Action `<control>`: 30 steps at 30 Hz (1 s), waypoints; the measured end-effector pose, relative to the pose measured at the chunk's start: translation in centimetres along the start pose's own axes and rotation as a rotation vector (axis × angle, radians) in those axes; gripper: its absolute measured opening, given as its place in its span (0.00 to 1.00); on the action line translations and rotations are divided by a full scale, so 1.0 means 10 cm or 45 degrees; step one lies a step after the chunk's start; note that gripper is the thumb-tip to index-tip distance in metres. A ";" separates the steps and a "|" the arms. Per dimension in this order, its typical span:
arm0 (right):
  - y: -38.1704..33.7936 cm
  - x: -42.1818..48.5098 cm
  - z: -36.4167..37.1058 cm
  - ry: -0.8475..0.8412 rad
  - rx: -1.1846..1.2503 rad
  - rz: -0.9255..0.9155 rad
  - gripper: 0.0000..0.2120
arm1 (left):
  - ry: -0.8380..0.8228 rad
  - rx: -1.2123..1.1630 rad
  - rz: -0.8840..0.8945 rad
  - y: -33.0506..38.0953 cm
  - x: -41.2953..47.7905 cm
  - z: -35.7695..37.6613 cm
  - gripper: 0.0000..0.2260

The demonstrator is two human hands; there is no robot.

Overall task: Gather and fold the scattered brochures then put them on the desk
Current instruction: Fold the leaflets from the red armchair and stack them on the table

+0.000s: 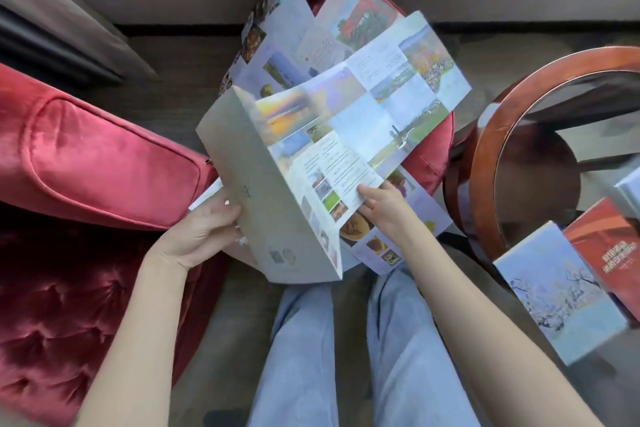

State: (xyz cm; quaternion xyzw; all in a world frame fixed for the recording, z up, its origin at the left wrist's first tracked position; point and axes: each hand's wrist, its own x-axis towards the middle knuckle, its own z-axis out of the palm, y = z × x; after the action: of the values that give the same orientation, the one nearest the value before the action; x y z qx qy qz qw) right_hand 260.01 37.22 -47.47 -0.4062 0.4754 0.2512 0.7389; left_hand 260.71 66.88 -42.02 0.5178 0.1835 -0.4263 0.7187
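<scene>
1. Lower centre: left hand [204, 229] gripping the grey outer panel of the open brochure [311, 149] along its left edge. Right hand [384, 208] pinching the lower edge of a printed panel. Sheet held up above the knees, partly spread.
2. Judged light, thin and floppy across the panels, firm only along the creases, and apt to crumple or tear. Best taken with both hands at panel edges beside a crease.
3. Beneath and beyond, centre to upper centre: more unfolded brochures [277, 21] lying overlapped on the red seat [434, 163].
4. Right of frame: round table [485, 163], probably the desk, bearing folded brochures [554, 295] side by side. No container seen.
</scene>
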 end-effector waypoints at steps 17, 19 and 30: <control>0.45 -0.20 -0.20 -0.332 -0.287 -0.058 0.20 | 0.779 -0.057 -0.261 -0.34 0.53 0.72 0.07; 0.41 -0.20 -0.22 -0.382 -0.308 -0.060 0.18 | 0.775 -0.164 -0.409 -0.37 0.53 0.75 0.05; -0.04 -0.23 -0.40 -0.824 -0.191 0.075 0.18 | 0.714 -0.845 -0.222 -0.36 0.35 0.63 0.13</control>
State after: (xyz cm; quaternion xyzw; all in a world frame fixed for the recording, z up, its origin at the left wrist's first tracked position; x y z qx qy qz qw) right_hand 257.38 33.66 -46.12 -0.3447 0.2075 0.4229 0.8120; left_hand 258.67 59.36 -44.05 0.3373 0.5414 -0.2465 0.7296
